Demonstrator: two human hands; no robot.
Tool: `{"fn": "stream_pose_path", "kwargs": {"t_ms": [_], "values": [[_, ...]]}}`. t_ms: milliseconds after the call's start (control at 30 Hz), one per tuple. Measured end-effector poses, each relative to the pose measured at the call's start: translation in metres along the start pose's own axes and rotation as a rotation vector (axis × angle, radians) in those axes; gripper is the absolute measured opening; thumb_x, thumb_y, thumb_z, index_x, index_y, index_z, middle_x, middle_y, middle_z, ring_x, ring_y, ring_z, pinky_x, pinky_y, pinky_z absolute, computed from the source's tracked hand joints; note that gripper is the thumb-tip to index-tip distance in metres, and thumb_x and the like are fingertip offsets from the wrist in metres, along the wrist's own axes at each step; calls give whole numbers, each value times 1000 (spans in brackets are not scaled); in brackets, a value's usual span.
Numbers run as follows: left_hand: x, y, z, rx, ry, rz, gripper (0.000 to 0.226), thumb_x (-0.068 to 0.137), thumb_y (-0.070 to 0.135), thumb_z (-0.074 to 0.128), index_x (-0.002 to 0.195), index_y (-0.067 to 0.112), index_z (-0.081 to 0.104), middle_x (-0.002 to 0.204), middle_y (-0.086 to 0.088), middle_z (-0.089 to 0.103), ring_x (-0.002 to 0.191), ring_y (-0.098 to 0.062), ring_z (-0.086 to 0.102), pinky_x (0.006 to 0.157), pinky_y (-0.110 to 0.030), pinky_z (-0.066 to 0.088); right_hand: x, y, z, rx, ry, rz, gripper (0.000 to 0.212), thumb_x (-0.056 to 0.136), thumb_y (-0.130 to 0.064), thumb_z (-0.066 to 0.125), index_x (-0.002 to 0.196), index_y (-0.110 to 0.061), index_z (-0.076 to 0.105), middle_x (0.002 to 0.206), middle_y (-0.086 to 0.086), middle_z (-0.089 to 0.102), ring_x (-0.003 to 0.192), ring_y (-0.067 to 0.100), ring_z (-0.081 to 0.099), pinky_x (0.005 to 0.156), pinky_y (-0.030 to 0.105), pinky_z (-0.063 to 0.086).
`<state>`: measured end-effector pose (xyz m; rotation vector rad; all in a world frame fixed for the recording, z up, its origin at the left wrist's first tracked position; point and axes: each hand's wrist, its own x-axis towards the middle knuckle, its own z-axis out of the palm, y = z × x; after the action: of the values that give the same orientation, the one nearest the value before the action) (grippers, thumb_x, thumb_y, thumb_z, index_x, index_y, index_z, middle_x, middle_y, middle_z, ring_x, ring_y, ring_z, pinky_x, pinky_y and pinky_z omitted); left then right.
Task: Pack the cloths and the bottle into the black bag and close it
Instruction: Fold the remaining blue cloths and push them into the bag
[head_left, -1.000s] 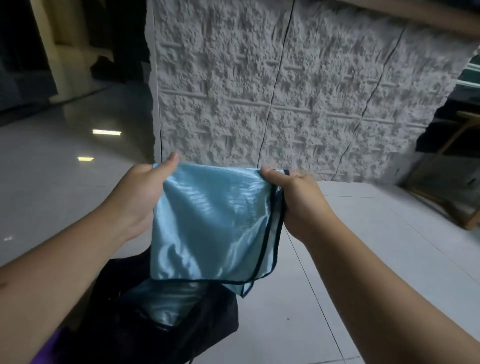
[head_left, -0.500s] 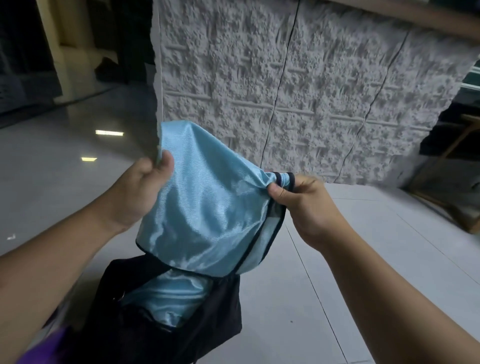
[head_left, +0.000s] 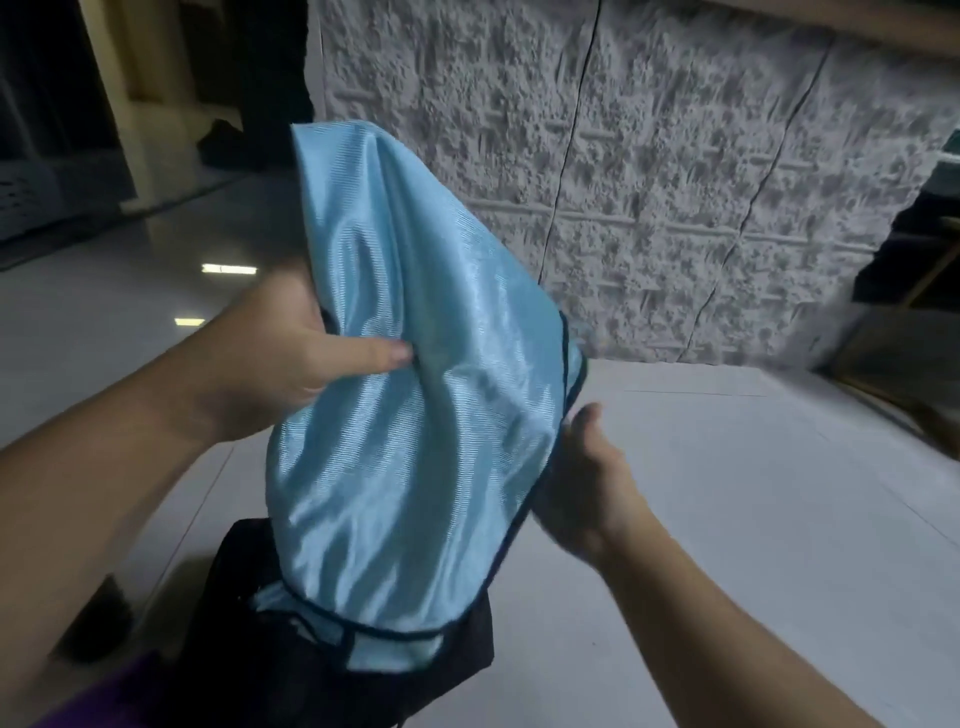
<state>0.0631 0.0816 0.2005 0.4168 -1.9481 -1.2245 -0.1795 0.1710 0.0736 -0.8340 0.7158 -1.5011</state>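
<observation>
Pale tiled floor (head_left: 727, 493), textured wall behind. My left grip (head_left: 270, 364) pinches the blue cloth (head_left: 415, 415) above the open black bag (head_left: 311, 670); my right grip (head_left: 587, 483) supports it, state unclear. Another cloth appears packed; no bottle visible; closing remains.

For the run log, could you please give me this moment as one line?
left hand: grips shiny light-blue cloth | right hand: under its dark-trimmed edge, grip unclear | black fabric bag: below, open

A grey rough-textured panel wall (head_left: 649, 182) with dark vertical seams stood ahead. The glossy pale tiled floor (head_left: 727, 493) reflected ceiling lights (head_left: 228, 269). A cream pillar (head_left: 135, 104) stood left; wooden furniture (head_left: 930, 280) right.
</observation>
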Motion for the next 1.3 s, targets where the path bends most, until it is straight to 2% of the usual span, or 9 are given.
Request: {"fn": "stream_pose_path", "kwargs": {"t_ms": [133, 333, 433, 533, 600, 867, 1000, 1167, 1300], "values": [[3, 4, 6, -82, -79, -54, 45, 72, 3, 76, 116, 9, 66, 108, -5, 78, 100, -22, 75, 77, -30, 61, -15, 47, 19, 177, -198, 252, 114, 51, -88, 68, 143, -19, 60, 151, 13, 52, 141, 36, 46, 121, 56, 26], [-2, -21, -4, -133, -106, -217, 47, 72, -2, 80, 115, 11, 67, 108, -10, 77, 100, -30, 75, 76, -34, 61, -9, 40, 42, 271, -239, 260, 115, 55, -83, 72, 147, -16, 54, 152, 16, 50, 140, 38, 45, 123, 58, 20], [-4, -31, -10, -125, -78, -305, 45, 70, 4, 74, 113, 15, 67, 106, -10, 77, 98, -31, 75, 77, -40, 62, -7, 19, 46, 138, -171, 256, 83, 69, -43, 89, 138, -7, 61, 141, 18, 60, 131, 36, 56, 116, 55, 38], [-4, -38, -17, -133, -123, -395, 48, 69, -2, 76, 112, 17, 70, 111, -15, 76, 101, -34, 74, 84, -48, 61, -4, 0, 49, -117, -26, 253, 47, 81, 7, 73, 127, -3, 68, 129, 20, 68, 117, 38, 67, 96, 47, 56], [-4, -42, -24, -120, -175, -453, 56, 69, -5, 75, 119, 17, 66, 115, -14, 75, 104, -33, 73, 87, -48, 60, -1, -7, 51, -203, 69, 244, 47, 85, 17, 64, 127, -2, 66, 126, 19, 71, 113, 36, 70, 91, 44, 59], [-19, -96, -33, -290, -22, -592, 69, 86, -11, 66, 140, 29, 52, 127, -5, 71, 117, -29, 68, 98, -48, 53, 17, 0, 49, -305, 334, 283, 27, 89, 7, 66, 115, 6, 70, 110, 25, 74, 100, 42, 73, 87, 52, 60], [-29, -125, -37, -329, 183, -702, 87, 86, -7, 72, 154, 33, 36, 140, -7, 61, 112, -32, 70, 90, -46, 59, 24, 18, 47, -355, 412, 285, 22, 87, 5, 70, 110, 8, 71, 105, 25, 75, 96, 43, 74, 87, 51, 61], [-37, -145, -46, -45, 182, -754, 31, 86, 10, 78, 114, 22, 76, 111, -16, 75, 100, -31, 74, 95, -46, 57, 35, 38, 45, -483, 450, 264, 20, 86, 1, 76, 104, 8, 72, 98, 25, 77, 90, 42, 75, 85, 53, 61], [-49, -158, -56, 149, 55, -733, 70, 55, 33, 96, 121, 33, 72, 133, -1, 67, 122, -19, 63, 112, -42, 45, 37, 51, 39, -639, 487, 196, 10, 84, -5, 80, 91, 1, 77, 86, 19, 78, 79, 37, 77, 78, 48, 63]]}}
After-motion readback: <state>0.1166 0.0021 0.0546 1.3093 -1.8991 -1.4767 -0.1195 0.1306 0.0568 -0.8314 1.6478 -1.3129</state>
